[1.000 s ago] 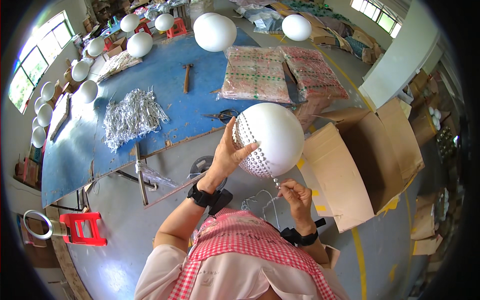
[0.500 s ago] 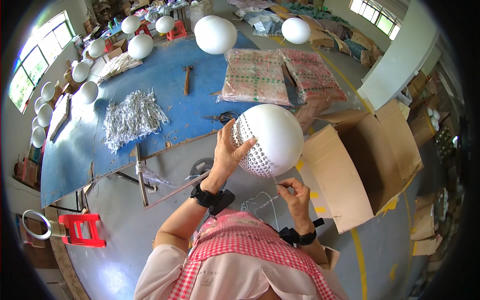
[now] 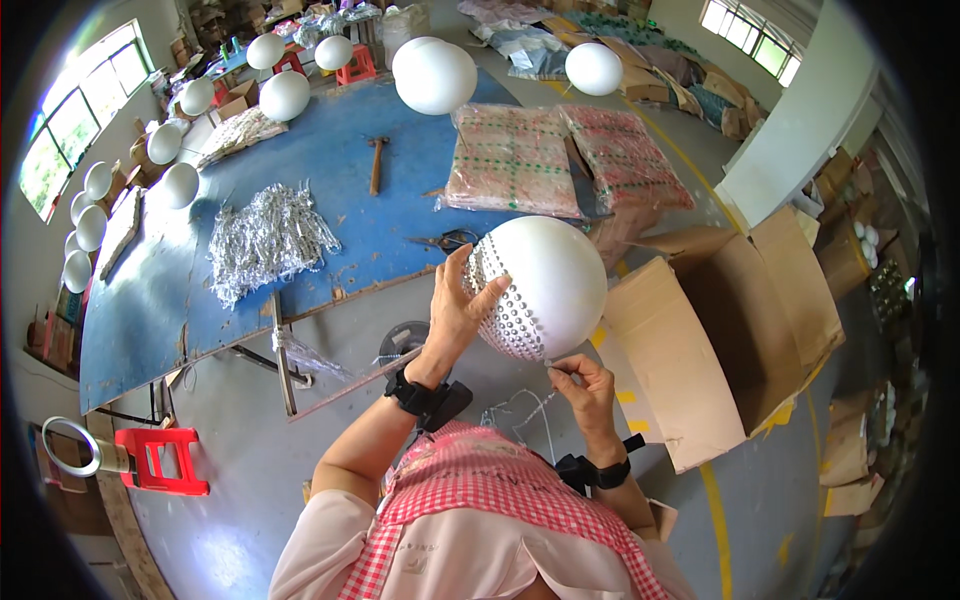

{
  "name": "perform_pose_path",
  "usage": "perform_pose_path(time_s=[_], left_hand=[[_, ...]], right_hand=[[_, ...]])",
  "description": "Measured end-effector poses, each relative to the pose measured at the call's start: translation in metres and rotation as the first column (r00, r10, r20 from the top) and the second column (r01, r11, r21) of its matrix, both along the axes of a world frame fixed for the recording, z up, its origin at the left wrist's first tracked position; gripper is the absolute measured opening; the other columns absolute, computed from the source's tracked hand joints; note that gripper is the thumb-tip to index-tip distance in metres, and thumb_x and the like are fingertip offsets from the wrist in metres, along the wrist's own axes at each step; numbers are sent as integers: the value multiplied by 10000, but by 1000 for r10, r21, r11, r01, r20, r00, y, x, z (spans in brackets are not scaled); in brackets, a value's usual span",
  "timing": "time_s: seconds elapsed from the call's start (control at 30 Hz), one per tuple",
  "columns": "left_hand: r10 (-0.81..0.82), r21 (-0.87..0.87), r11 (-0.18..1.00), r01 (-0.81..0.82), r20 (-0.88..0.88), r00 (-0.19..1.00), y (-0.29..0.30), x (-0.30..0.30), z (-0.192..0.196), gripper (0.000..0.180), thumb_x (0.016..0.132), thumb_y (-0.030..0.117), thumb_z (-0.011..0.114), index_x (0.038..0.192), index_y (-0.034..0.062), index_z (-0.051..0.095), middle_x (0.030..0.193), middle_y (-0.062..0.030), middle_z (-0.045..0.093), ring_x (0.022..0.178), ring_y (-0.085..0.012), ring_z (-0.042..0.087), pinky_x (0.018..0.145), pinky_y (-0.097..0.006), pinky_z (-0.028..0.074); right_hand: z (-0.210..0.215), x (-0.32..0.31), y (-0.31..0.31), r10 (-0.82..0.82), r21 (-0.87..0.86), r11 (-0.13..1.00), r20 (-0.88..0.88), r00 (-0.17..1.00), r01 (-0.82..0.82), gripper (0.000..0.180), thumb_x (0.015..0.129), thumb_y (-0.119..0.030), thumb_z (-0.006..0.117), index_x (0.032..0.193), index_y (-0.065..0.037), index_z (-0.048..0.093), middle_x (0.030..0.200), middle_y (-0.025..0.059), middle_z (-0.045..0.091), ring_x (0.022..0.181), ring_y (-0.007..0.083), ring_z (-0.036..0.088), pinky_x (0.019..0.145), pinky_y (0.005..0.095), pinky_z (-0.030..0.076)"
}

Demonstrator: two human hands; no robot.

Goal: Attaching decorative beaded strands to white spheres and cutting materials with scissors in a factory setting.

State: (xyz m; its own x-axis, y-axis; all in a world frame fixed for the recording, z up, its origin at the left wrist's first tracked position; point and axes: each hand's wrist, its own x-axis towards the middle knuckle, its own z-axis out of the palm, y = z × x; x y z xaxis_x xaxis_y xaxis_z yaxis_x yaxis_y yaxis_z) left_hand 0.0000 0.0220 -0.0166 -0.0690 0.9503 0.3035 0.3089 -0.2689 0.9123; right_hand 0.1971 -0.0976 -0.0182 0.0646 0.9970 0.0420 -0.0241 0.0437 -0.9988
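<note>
In front of me my left hand (image 3: pixel 458 312) grips a large white ball (image 3: pixel 556 285) from its left side, thumb and fingers spread over it. Rows of small silver beads (image 3: pixel 514 330) wrap the ball's left and lower part; the rest is smooth and white. Just under the ball's lower edge, my right hand (image 3: pixel 588 392) is closed in a pinch on a thin silver bead strand (image 3: pixel 547 363). A loose length of strand (image 3: pixel 540 405) hangs below, between my hands and the apron. The ball is held in the air, off the table.
A blue table (image 3: pixel 330 170) stands ahead with a silver tinsel pile (image 3: pixel 268 243), a hammer (image 3: pixel 376 165), scissors (image 3: pixel 447 240) and plastic-wrapped packs (image 3: pixel 510 160). An open cardboard box (image 3: pixel 680 370) is at right. White balls (image 3: pixel 436 78) hang around the table; a red stool (image 3: pixel 165 460) stands at left.
The ball and my left hand have sunk slightly in view. My right hand's pinching fingers have come slightly up and left, closer to the ball's lower edge.
</note>
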Motion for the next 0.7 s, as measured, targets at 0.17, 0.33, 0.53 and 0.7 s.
perform_pose_path(time_s=[0.17,0.33,0.53,0.7], left_hand=[[1,-25,1000,-1,14,1000,0,0,0,817,773,527,702,1322,-7,417,1198,-242,489,1133,-360,506,933,-429,431],[37,19,999,-36,-46,998,0,2,0,796,783,531,690,1307,-10,430,1196,-237,492,1127,-354,510,925,-428,433],[25,17,1000,-25,16,1000,1,1,1,748,813,515,666,1294,-12,444,1221,-247,499,1140,-353,511,936,-425,431],[19,2,1000,-19,-7,1000,1,3,2,740,819,505,663,1294,-16,439,1228,-242,503,1144,-357,509,940,-423,429]], right_hand=[[6,-2,0,20,-10,1000,-53,998,-20,89,833,-75,689,872,2,666,717,-7,613,651,48,544,587,186,431],[18,-5,-5,130,-46,988,-237,963,-145,60,833,-57,655,858,-2,652,742,35,633,665,88,563,642,216,456],[11,-5,3,54,-61,996,-234,971,-69,102,861,-93,628,871,2,664,714,40,620,672,89,547,649,218,433],[8,-4,3,136,-58,987,-204,969,-151,107,872,-96,643,885,7,667,706,10,605,646,58,538,611,193,423]])
